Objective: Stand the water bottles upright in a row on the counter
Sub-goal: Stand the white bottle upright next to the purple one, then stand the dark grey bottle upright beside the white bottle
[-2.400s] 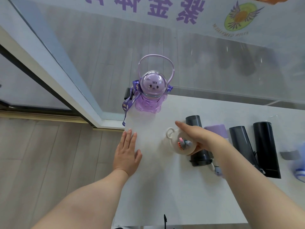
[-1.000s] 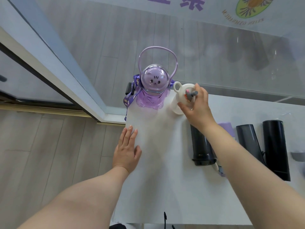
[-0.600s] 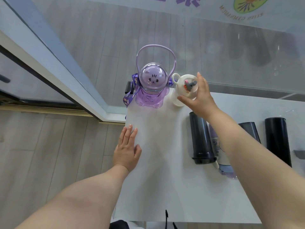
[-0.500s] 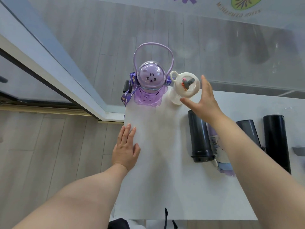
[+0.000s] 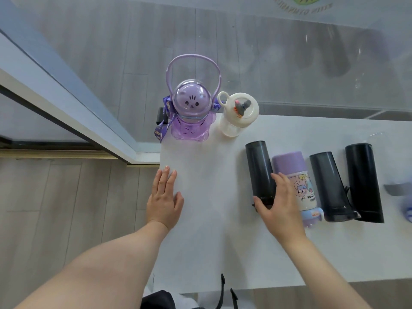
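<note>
Two bottles stand upright at the counter's [image 5: 207,246] far left corner: a purple bear-shaped bottle [image 5: 191,118] with a loop handle, and a white bottle [image 5: 236,118] right beside it. Several others lie flat side by side: a black bottle [image 5: 258,166], a white cartoon bottle with a purple base [image 5: 299,184], a dark grey bottle [image 5: 327,181] and another black one [image 5: 363,179]. My left hand [image 5: 165,197] rests flat on the counter near its left edge. My right hand [image 5: 279,206] covers the near end of the first black bottle, thumb on its left, fingers on its right.
A glass pane rises just behind the counter's far edge, with a window frame [image 5: 66,103] to the left. The counter's left edge drops to a wooden floor [image 5: 66,208]. A grey and blue item [image 5: 403,195] is cut off at the right.
My right hand set the white bottle upright beside the purple bear bottle, let go, and came back to the near end of the lying black bottle. My left hand stayed put.
</note>
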`<state>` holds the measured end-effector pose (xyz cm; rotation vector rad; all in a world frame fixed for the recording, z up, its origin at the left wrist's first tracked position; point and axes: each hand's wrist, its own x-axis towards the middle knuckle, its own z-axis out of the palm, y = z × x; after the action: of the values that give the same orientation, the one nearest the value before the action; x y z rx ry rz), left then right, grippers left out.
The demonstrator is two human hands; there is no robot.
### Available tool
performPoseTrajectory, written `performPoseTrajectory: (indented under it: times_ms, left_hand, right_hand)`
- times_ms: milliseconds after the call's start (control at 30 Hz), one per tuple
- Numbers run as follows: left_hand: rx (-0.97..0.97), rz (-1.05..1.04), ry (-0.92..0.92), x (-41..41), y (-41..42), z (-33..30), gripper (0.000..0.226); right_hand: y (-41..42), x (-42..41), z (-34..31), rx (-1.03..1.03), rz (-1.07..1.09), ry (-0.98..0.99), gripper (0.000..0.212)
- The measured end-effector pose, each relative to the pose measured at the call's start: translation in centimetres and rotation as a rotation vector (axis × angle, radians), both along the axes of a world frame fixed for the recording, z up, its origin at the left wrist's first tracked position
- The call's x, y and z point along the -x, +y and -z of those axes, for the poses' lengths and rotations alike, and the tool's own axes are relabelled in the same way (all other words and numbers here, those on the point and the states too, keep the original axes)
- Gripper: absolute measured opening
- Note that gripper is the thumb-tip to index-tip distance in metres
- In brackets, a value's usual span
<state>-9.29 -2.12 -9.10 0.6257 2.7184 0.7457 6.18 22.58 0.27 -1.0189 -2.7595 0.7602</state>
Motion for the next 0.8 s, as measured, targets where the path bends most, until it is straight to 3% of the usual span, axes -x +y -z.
performPoseTrajectory:
  times_ms: [300,567,800]
  left_hand:
    - [0.008,0.003,-0.012,0.0,0.0,-0.2,0.061]
    - [-0.006,-0.008,-0.013,0.0,0.0,-0.3,0.061]
    - [0.000,-0.002,-0.007,-0.1,0.1,-0.5,0.061]
  right_hand:
    - [-1.9,-0.8,1.8,0.046,0.129,-0.073,0.089]
    - [-1.5,-0.1,0.4,0.021,0.141,-0.116,0.084]
    - [-0.6,1.0,-3.6,0.033,0.126,-0.029,0.079]
